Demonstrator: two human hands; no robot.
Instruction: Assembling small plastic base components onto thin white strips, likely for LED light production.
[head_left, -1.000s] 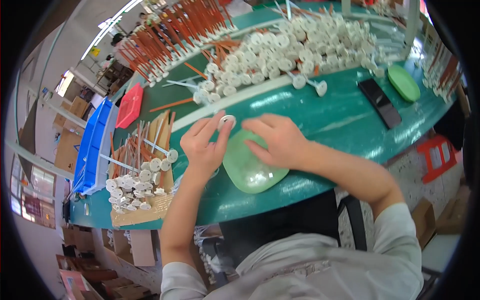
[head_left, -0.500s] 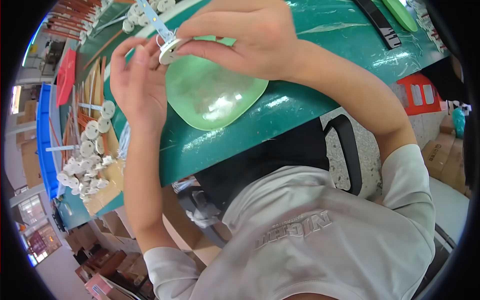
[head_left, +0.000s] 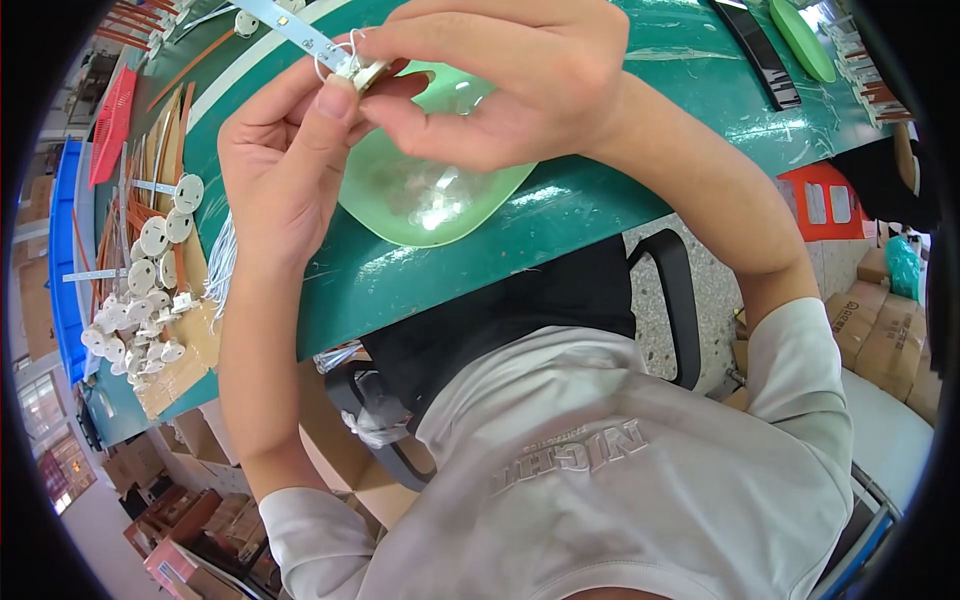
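Observation:
Above the green table, both my hands meet at a pale blue LED strip [head_left: 292, 33] joined to a small white round base [head_left: 370, 75]. Thin white wires [head_left: 352, 42] loop out where strip and base come together. My left hand [head_left: 272, 175] is closed, its thumb and fingers pinching that joint from the left. From the right, my right hand [head_left: 520, 85] grips the base by its edge; the base is tilted nearly edge-on, and fingers partly cover it. Underneath the hands sits a shallow translucent green bowl [head_left: 430, 215], with contents I cannot make out.
White round bases [head_left: 150, 235], several with strips, are heaped on cardboard at the left, beside a blue tray [head_left: 68, 260] and a red basket [head_left: 112, 125]. A bundle of white wires [head_left: 222, 262] lies near my left forearm. A black bar [head_left: 757, 50] and another green bowl [head_left: 803, 40] lie far right.
The white base has turned from face-showing to nearly edge-on. My left hand's fingers, loosely spread before, have closed on the joint of strip and base. The view has shifted slightly.

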